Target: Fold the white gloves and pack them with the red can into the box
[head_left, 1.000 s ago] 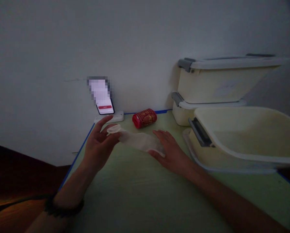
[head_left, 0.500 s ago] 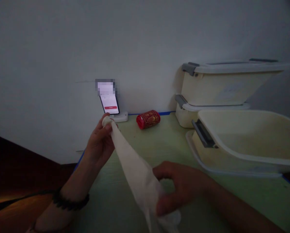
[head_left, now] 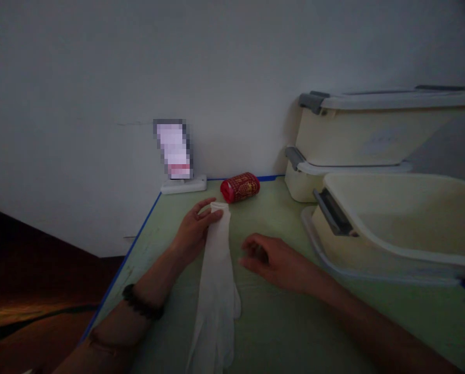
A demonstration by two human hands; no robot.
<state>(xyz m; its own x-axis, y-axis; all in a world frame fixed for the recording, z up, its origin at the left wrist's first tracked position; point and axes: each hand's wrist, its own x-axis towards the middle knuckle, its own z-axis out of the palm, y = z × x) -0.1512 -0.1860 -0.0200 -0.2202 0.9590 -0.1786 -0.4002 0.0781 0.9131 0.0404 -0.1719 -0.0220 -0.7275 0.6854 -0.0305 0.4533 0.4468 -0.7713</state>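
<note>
A long white glove (head_left: 217, 291) stretches over the green table (head_left: 271, 322), its cuff at the far end and its fingers toward me. My left hand (head_left: 195, 228) pinches the cuff between thumb and fingers. To the right of the glove, my right hand (head_left: 265, 259) hovers apart from it, fingers curled with a gap between thumb and forefinger and nothing held. Just beyond the cuff lies a red cylindrical roll (head_left: 241, 188) with gold patterning, on its side.
At the back left, a phone (head_left: 174, 150) with a lit, pixelated screen leans on a white stand (head_left: 186, 185). Lidded cream boxes (head_left: 357, 137) are stacked at the right against the wall. Before them sits an open cream bin (head_left: 396, 254) with a grey handle.
My left hand has moved right and nearer with the cuff. My right hand has let go of the glove's finger end and drawn away, and the glove now hangs straighter toward me.
</note>
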